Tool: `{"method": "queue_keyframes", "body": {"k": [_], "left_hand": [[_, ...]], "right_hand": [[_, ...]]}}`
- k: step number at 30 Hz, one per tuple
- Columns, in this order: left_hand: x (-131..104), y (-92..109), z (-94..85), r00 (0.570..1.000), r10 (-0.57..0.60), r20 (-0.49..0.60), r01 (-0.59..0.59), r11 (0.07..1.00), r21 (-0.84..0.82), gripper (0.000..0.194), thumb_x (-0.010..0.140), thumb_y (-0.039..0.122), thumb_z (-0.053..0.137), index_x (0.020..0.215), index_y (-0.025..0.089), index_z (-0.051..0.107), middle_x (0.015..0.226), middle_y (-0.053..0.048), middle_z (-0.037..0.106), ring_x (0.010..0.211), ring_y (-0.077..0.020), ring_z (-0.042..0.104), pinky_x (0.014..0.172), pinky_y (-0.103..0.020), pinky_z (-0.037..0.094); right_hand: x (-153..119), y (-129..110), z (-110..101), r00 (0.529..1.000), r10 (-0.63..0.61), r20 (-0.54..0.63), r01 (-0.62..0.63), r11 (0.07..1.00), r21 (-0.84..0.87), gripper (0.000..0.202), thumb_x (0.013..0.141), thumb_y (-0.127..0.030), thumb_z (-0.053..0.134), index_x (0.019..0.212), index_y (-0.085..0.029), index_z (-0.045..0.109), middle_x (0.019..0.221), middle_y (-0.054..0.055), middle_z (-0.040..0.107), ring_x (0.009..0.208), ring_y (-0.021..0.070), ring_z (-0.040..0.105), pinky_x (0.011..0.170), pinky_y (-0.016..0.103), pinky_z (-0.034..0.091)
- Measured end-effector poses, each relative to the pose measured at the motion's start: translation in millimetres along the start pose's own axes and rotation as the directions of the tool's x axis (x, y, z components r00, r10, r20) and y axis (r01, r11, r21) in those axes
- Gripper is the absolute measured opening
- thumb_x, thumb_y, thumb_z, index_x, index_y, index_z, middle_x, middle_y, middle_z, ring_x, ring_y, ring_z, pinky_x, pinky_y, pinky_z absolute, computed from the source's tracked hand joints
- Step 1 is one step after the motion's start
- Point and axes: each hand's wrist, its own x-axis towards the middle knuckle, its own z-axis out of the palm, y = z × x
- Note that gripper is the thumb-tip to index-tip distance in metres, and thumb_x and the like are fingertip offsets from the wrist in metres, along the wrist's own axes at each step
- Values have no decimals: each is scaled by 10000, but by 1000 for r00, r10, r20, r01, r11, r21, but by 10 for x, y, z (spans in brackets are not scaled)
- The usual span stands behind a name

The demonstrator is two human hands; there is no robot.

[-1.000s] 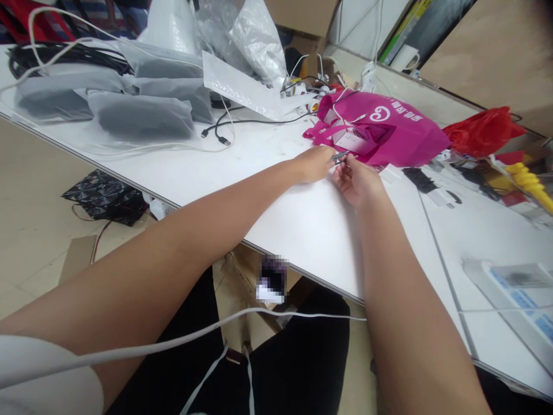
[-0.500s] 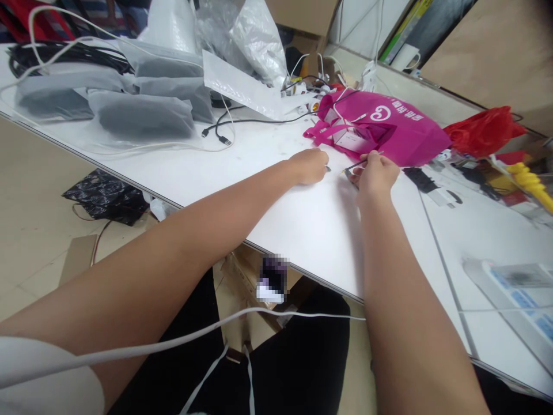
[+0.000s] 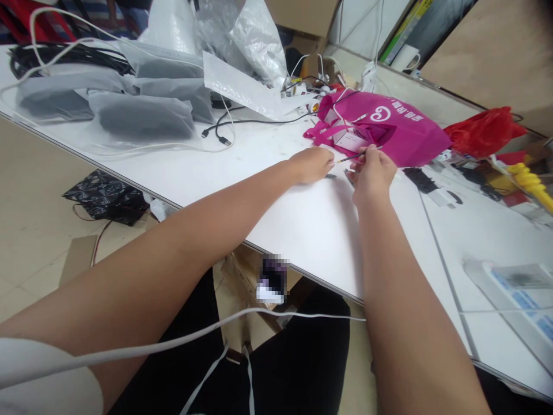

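Observation:
Over the white table [image 3: 311,230], my left hand [image 3: 313,165] is closed, its fingers pinched at the pale tip of a thin dark stick-like tool [image 3: 351,157]. My right hand [image 3: 375,170] grips the other end of that tool between thumb and fingers. A small dark piece [image 3: 330,176] shows just below my left fingers; what it is, I cannot make out. Another small grey object [image 3: 349,174] is partly hidden at my right fingers. Right behind both hands lies a magenta bag [image 3: 415,129] with a white box [image 3: 349,140] at its opening.
Grey wrapped packages [image 3: 142,115] and a black cable [image 3: 222,138] lie on the left. Clear plastic bags [image 3: 259,40] stand behind. At the right are a red bag [image 3: 484,132] and a white-blue device [image 3: 514,294]. A white cord [image 3: 173,346] crosses over my lap.
The tool's tip has met my left fingers, closing the gap between the hands. My right hand has shifted slightly left, and more of the dark piece shows under my left hand.

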Motion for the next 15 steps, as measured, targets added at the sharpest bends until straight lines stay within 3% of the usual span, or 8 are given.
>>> {"method": "queue_keyframes", "body": {"k": [5, 9, 15], "left_hand": [[3, -18, 26, 1000, 0, -29, -2, 999, -39, 400, 1196, 423, 481, 1276, 183, 792, 1290, -174, 843, 1184, -321, 765, 1050, -430, 562], [5, -30, 37, 998, 37, -48, -40, 997, -65, 411, 1202, 432, 452, 1283, 212, 790, 1275, -149, 840, 1198, -296, 762, 1069, -401, 552], [9, 8, 21, 997, 59, -43, -62, 996, -71, 447, 1191, 390, 425, 1301, 182, 805, 1290, -166, 844, 1196, -297, 762, 1095, -423, 564]], "right_hand": [[27, 10, -25, 1000, -19, -13, 19, 1000, 1, 296, 1107, -470, 678, 877, -285, 677, 844, 0, 612, 703, 152, 656, 525, 245, 559], [-10, -31, -19, 999, -21, -47, 22, 999, 32, 302, 1134, -426, 632, 875, -275, 670, 829, -14, 593, 669, 131, 627, 512, 227, 521], [-8, 35, 15, 997, -29, 71, 30, 1000, -9, 330, 1069, -525, 767, 875, -275, 675, 860, -17, 642, 679, 122, 651, 524, 221, 538]]}}
